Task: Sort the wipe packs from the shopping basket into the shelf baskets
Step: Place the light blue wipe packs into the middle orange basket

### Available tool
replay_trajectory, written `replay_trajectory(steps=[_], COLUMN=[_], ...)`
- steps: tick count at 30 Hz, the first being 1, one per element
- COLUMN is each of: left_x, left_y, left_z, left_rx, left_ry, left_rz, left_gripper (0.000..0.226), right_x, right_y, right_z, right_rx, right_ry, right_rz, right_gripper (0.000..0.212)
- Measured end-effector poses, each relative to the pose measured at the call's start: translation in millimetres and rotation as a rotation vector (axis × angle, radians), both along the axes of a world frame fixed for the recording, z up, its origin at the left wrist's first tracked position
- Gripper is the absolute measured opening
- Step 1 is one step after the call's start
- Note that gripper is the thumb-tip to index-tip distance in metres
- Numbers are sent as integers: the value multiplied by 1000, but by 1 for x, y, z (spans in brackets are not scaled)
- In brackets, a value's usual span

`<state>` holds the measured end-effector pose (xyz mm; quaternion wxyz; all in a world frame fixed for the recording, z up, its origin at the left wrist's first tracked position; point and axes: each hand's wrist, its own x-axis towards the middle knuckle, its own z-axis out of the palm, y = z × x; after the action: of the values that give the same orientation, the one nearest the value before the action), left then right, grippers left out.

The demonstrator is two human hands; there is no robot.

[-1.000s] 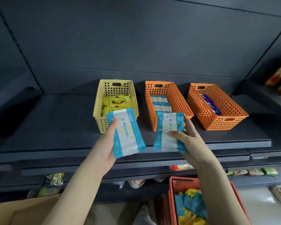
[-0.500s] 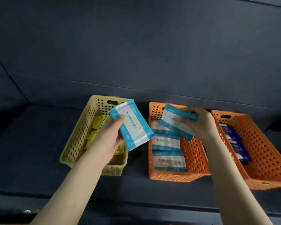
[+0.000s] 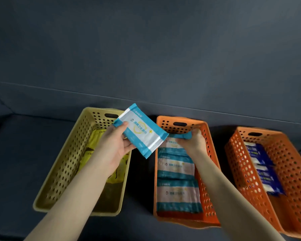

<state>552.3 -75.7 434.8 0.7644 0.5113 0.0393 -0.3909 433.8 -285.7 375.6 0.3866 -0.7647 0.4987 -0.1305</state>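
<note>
A person's two bare forearms are reaching forward over a dark blue-grey shelf (image 3: 16, 153) that is carrying three perforated plastic baskets in a row.

The left hand (image 3: 111, 146) is holding a flat blue-and-white wipe pack with a yellow ring printed on its face (image 3: 140, 130). The grip is closing on the pack's near left corner, thumb on top and fingers underneath, so most of the pack is sticking out up and to the right of the hand. The pack is hanging tilted in the air, above the gap between the pale yellow perforated basket (image 3: 63, 164) and the middle orange perforated basket (image 3: 209, 171), its right end overlapping the orange basket's left rim.

The right hand (image 3: 192, 141) is reaching down inside the far end of the middle orange basket, fingers curling around the end of a second blue-and-white wipe pack (image 3: 180, 136). Only that pack's blue edge is showing, poking out to the left of the fingers, low against the packs below.

A row of matching blue-and-white packs (image 3: 176, 180) is lying flat along the bottom of this basket. Yellow wipe packs (image 3: 92, 145) are lying in the yellow basket, partly hidden by the left forearm. Dark blue packs (image 3: 262, 171) are filling the right orange perforated basket (image 3: 295, 174).
</note>
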Motion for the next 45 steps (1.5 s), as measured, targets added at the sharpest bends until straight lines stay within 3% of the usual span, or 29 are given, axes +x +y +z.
replay_trajectory(steps=[9,15,22,25,26,29,30,32,34,36,39,41,43,45], left_x=[9,9,4,0,-2,-10,-13,-21,-27,-30,-31,-29,-30,-28], left_y=[-4,-3,-2,-1,-3,-12,-16,-24,-28,-31,-33,-31,-29,-28], left_z=[-13,-10,-7,-5,-4,1,3,4,4,1,-3,-4,0,1], left_rx=[-96,-109,-129,-145,-152,-152,-139,-100,-45,-8,33,13,-2,1], left_ry=[113,131,122,119,114,84,67,20,-99,-172,-39,60,58,47], left_rz=[-25,-35,-40,-37,-39,-49,-61,-113,-177,-208,-239,-348,-457,-496], left_gripper=[33,32,28,29,29,29,24,9,6,26,44,35,19,20], right_x=[2,1,-2,-6,-8,-18,-22,-31,-39,-50,-63,-64,-61,-56], right_y=[22,24,19,20,22,40,45,52,50,40,28,29,33,36], right_z=[-3,-7,11,32,42,73,76,78,81,84,83,72,54,33], right_rx=[5,-140,-116,-169,-102,672,816,888,708,396,-42,-52,108,242], right_ry=[26,230,302,166,68,-335,-417,-555,-597,-505,-94,64,108,119], right_rz=[5,69,137,99,48,-5,39,79,5,-3,70,147,197,191], right_gripper=[78,53,46,39,37,40,47,44,31,17,13,16,14,17])
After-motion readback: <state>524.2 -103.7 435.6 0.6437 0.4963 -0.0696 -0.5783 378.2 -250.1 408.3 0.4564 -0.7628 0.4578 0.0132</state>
